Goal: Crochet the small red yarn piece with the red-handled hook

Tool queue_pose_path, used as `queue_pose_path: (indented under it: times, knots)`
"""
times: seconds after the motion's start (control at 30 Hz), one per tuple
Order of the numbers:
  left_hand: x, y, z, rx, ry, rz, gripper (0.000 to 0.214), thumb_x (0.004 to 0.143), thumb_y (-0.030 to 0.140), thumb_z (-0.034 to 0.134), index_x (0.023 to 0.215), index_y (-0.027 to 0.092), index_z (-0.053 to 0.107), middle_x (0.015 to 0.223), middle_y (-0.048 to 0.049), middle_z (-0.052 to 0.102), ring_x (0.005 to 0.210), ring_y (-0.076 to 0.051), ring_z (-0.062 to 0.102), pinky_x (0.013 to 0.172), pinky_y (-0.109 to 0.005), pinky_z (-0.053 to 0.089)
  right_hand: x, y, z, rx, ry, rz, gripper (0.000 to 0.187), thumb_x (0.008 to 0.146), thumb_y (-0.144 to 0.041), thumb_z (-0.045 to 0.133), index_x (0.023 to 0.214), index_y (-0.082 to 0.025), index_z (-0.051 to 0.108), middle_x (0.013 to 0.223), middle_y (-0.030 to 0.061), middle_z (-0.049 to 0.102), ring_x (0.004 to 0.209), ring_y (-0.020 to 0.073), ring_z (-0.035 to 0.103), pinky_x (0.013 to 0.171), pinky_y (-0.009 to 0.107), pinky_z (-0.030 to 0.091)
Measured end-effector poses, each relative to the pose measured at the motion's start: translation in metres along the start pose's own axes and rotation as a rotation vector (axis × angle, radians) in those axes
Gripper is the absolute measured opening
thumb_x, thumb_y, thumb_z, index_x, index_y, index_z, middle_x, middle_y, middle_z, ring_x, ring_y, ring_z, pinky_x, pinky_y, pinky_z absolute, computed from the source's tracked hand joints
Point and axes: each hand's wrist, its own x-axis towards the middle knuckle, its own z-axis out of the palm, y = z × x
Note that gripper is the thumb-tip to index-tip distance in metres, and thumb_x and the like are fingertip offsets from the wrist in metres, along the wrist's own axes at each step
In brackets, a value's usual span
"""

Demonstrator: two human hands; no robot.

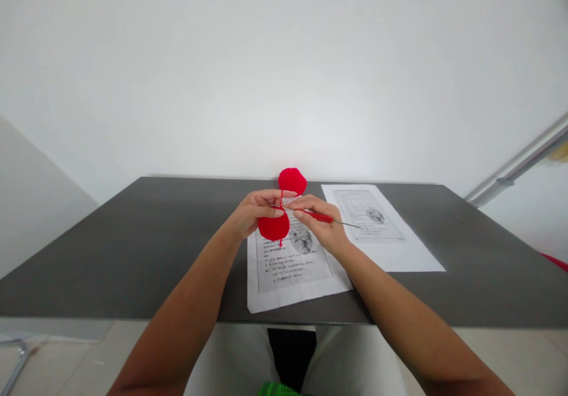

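Here's the left hand point(252, 213), thumb and fingers clamped on the round red yarn piece point(274, 228), holding it up over the printed sheet nearer the person point(295, 277). A short tail dangles from its lower edge. Over comes the view to the right hand point(323, 219), and it has a firm pinch on the hook point(320, 216), red grip in the middle, thin metal shaft poking out past the palm toward the lower right. The hook's other end meets the yarn piece right at the left fingertips! A red strand point(281, 197) runs upright there, by the raised left index finger. Just beyond the hands sits the red yarn ball point(291, 181), near the table's point(133, 242) far edge, with a second printed sheet point(386, 227) lying flat to the right.
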Motion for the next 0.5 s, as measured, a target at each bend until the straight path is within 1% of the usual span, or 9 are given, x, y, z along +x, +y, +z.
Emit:
queue_pose_path:
  times: [0.07,0.2,0.3,0.37,0.4,0.5]
  knots:
    - [0.000,0.001,-0.002,-0.033,0.000,0.005,0.040,0.060,0.009,0.076,0.099,0.015,0.077,0.084,-0.0062,0.078,0.075,-0.017,0.069,0.073,-0.027,0.049,-0.001,-0.001,0.001,0.030,0.022,0.042,0.010,0.087,-0.032,0.069,0.091,-0.025,0.075,0.094,0.0044,0.076,0.091,0.0198,0.070,0.088,0.039,0.055]
    - [-0.001,0.001,-0.006,-0.080,0.028,0.020,0.038,0.059,0.009,0.071,0.097,0.012,0.077,0.074,-0.0057,0.075,0.065,-0.017,0.067,0.067,-0.028,0.049,-0.004,0.003,0.003,0.122,0.083,0.123,0.009,0.085,-0.032,0.071,0.090,-0.026,0.075,0.093,0.0032,0.077,0.090,0.0198,0.071,0.086,0.039,0.056]
    - [-0.001,0.001,-0.006,-0.104,0.029,0.001,0.038,0.060,0.009,0.066,0.097,0.010,0.076,0.070,-0.0065,0.072,0.065,-0.019,0.066,0.066,-0.030,0.049,-0.004,0.006,0.003,0.159,0.104,0.156,0.012,0.084,-0.036,0.071,0.089,-0.025,0.074,0.091,0.0033,0.077,0.089,0.0202,0.071,0.084,0.039,0.056]
    - [0.000,0.001,-0.005,-0.139,0.023,-0.005,0.038,0.059,0.009,0.063,0.095,0.009,0.076,0.066,-0.0062,0.070,0.062,-0.018,0.064,0.062,-0.029,0.048,-0.003,0.004,0.000,0.131,0.072,0.134,0.012,0.085,-0.035,0.071,0.089,-0.024,0.074,0.092,0.0037,0.076,0.087,0.0199,0.071,0.083,0.039,0.057]
    - [0.000,0.001,-0.005,-0.161,0.016,-0.003,0.038,0.058,0.008,0.062,0.093,0.009,0.076,0.062,-0.0054,0.068,0.059,-0.017,0.062,0.059,-0.028,0.046,-0.001,0.001,-0.002,0.100,0.034,0.107,0.010,0.086,-0.032,0.070,0.090,-0.024,0.074,0.093,0.0041,0.077,0.087,0.0198,0.071,0.083,0.039,0.056]
    - [0.002,0.001,-0.004,-0.213,-0.014,-0.003,0.036,0.056,0.008,0.061,0.088,0.008,0.077,0.053,-0.0027,0.061,0.049,-0.012,0.055,0.051,-0.023,0.041,0.003,-0.008,-0.008,-0.030,-0.115,-0.071,0.009,0.088,-0.023,0.067,0.094,-0.024,0.074,0.098,0.0062,0.077,0.095,0.0211,0.071,0.087,0.040,0.055]
